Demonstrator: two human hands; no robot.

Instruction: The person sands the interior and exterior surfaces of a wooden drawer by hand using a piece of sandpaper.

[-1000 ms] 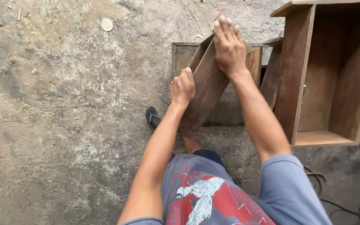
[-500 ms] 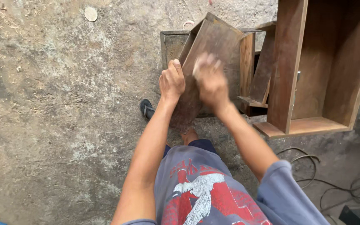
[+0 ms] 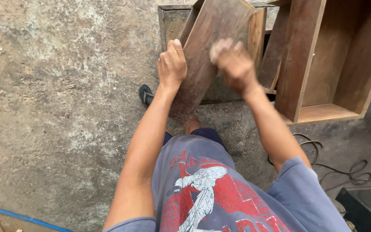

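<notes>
Left hand [image 3: 171, 64] clamps the dark board's [image 3: 207, 51] left edge — right hand [image 3: 233, 62] blurred on its face, fingers unclear; board looks mostly rubbed smooth, lower end left.

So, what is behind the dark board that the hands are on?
Behind the board, a shallow wooden frame lies on the floor, with more boards leaning there. The board covers the frame's middle, so its contents cannot be seen.

The right hand [image 3: 233, 64] has slid down from the top end of the tilted wooden board [image 3: 211, 51] to its middle. It is now blurred against the board's face.
</notes>
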